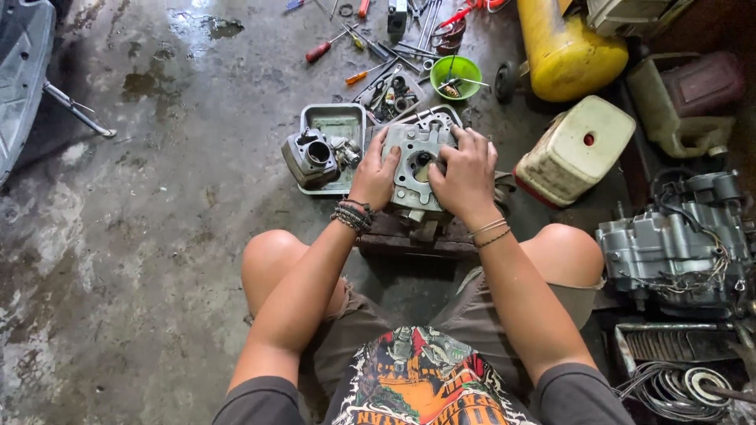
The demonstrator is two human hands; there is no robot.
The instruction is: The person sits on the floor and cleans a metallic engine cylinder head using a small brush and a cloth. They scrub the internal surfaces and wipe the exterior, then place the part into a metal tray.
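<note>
Shirt: printed T-shirt (pixel 425 386) at bottom edge, nearest the camera, cut off by the frame; print only partly seen.
Knees: bare knees either side of the forearms, person sits low over a wet concrete floor (pixel 142 236).
Left hand: left hand (pixel 375 175) lies on the left edge of the grey cylinder head (pixel 415 161), fingers curled over its top corner, holding it; dark bead bracelets on the wrist.
Right hand: right hand (pixel 466 175) spread over the right half of the cylinder head, fingers bent and pressing down on it; thin bangles on the wrist. What sits under the palm is hidden.
Cylinder head: between both hands, flat gasket face up, round bore visible in the gap between the thumbs. Rests on a dark block (pixel 409 236) whose material is hard to make out.
Left of left hand: metal tray (pixel 342 118) with a finned engine cylinder (pixel 311 157) lying in it, just beside the hand.
Beyond the hands: green bowl (pixel 455 76) with small parts inside, too small to tell; scattered screwdrivers and other hand tools (pixel 370 47), top ones cut off by the frame.
Right of right hand: cream plastic canister (pixel 575 149), yellow tank (pixel 563 47) partly cut off, grey engine block (pixel 677 244) with wires, near the right knee.
Far left: dark vehicle part (pixel 24 71), cut off, cannot tell what.
</note>
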